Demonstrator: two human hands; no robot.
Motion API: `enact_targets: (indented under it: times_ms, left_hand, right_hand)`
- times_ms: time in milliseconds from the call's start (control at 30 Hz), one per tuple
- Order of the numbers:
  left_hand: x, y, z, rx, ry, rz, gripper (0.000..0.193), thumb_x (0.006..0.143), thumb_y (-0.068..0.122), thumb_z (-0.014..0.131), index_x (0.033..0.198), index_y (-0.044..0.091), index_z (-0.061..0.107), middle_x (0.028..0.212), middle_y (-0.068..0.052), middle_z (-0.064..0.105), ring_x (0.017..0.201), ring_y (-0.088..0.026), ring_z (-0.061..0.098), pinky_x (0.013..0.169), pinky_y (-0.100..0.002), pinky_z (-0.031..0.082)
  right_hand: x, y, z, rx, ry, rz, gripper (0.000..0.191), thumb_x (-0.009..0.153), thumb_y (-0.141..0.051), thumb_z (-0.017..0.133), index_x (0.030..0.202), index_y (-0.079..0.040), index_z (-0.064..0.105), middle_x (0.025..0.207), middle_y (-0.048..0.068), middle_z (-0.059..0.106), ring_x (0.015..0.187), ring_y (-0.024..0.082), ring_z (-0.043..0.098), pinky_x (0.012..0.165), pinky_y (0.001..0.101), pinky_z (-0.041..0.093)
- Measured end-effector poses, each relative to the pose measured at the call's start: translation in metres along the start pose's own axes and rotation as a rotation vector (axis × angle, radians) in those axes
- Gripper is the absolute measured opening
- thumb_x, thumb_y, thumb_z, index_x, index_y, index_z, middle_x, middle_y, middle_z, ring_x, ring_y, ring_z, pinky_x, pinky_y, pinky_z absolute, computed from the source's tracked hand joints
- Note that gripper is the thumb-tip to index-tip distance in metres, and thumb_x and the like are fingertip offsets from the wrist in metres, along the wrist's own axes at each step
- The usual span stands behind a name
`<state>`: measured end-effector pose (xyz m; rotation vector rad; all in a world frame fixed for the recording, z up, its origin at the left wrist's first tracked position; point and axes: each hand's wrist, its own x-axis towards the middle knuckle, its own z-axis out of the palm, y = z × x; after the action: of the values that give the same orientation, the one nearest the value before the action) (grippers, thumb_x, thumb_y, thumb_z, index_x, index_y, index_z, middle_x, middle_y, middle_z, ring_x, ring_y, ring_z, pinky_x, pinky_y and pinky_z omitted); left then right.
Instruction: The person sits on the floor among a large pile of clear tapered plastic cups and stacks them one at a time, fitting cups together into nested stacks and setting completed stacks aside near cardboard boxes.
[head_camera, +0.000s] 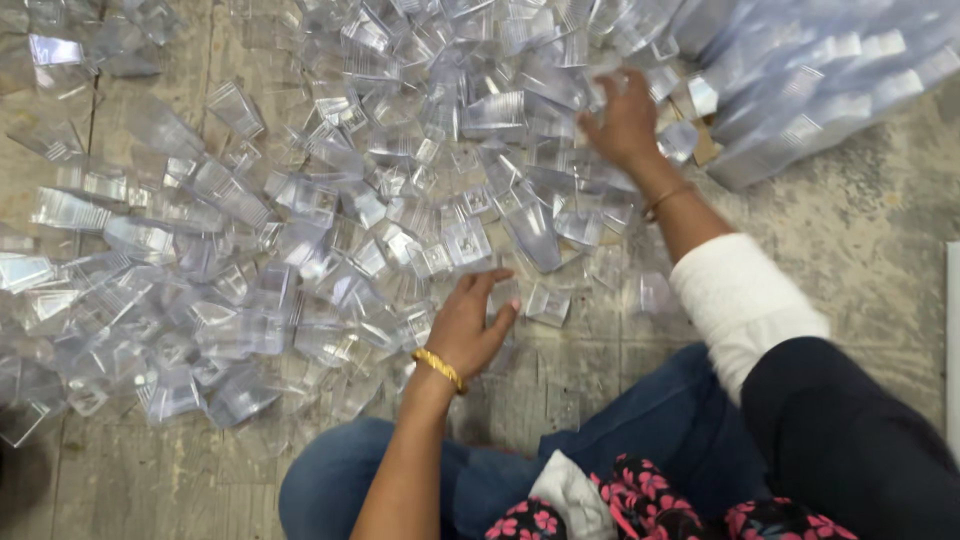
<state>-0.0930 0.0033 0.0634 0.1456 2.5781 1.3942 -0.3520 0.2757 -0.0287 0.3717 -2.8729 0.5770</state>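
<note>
From the head view, we are resting our left hand (470, 325) open, fingers spread, on a clear plastic cup (503, 297) at six o'clock of the loose cup pile (300, 220). We are reaching our right hand (622, 122) toward one o'clock, fingers curled among the cups; whether it is gripping one, we cannot tell. Nested cup stacks (800, 90) are lying at two o'clock on the concrete floor (850, 250).

Clear plastic bags of stacked pieces (800, 90) lie top right.

The right hand (625, 125) is motion-blurred, and the stacked clear cups (820, 90) run off the frame's edge.
</note>
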Motion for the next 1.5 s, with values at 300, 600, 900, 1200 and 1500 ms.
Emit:
enact_targets:
  times_ms: [300, 600, 900, 1200, 1500]
  left_hand:
    - [0.019, 0.023, -0.011, -0.090, -0.017, 0.044, 0.042, 0.093, 0.018, 0.065, 0.134, 0.008, 0.059, 0.130, -0.017, 0.061, 0.119, -0.038, 0.060, 0.099, -0.043, 0.048]
    - [0.045, 0.022, -0.015, -0.094, 0.083, 0.010, 0.044, 0.093, 0.017, 0.067, 0.135, 0.007, 0.060, 0.132, -0.018, 0.060, 0.121, -0.039, 0.058, 0.103, -0.044, 0.046]
    - [0.051, 0.023, -0.003, -0.119, 0.103, -0.014, 0.041, 0.092, 0.016, 0.066, 0.131, 0.006, 0.062, 0.130, -0.018, 0.061, 0.118, -0.040, 0.059, 0.101, -0.045, 0.046]
    - [0.029, -0.009, -0.001, -0.059, 0.261, -0.008, 0.034, 0.094, 0.020, 0.065, 0.126, 0.009, 0.065, 0.122, -0.019, 0.064, 0.114, -0.039, 0.062, 0.097, -0.045, 0.049]
    - [0.026, -0.032, 0.011, -0.066, 0.317, 0.007, 0.031, 0.094, 0.023, 0.065, 0.123, 0.011, 0.066, 0.115, -0.015, 0.068, 0.105, -0.033, 0.067, 0.091, -0.043, 0.053]
  right_hand:
    - [0.119, 0.095, -0.019, 0.072, -0.149, 0.188, 0.070, 0.103, -0.061, 0.061, 0.155, -0.016, 0.045, 0.162, 0.036, 0.019, 0.150, 0.053, 0.017, 0.123, 0.0560, 0.021]
    - [0.148, 0.079, 0.029, 0.212, -0.324, 0.388, 0.074, 0.098, -0.069, 0.050, 0.156, -0.025, 0.040, 0.166, 0.038, -0.003, 0.156, 0.054, -0.006, 0.127, 0.0620, 0.008]
    - [0.101, 0.014, 0.061, 0.309, -0.430, 0.185, 0.084, 0.091, -0.072, 0.055, 0.157, -0.024, 0.036, 0.169, 0.030, -0.008, 0.156, 0.049, -0.016, 0.126, 0.0623, 0.002]
    - [0.011, -0.012, 0.017, 0.649, -0.247, 0.220, 0.081, 0.095, -0.059, 0.065, 0.153, -0.009, 0.038, 0.162, 0.020, 0.030, 0.151, 0.035, 0.023, 0.121, 0.0486, 0.023]
    - [-0.085, -0.048, 0.012, -0.132, -0.478, 0.043, 0.073, 0.074, -0.028, 0.083, 0.142, -0.030, 0.055, 0.143, 0.007, 0.050, 0.133, 0.034, 0.044, 0.107, 0.0622, 0.032]
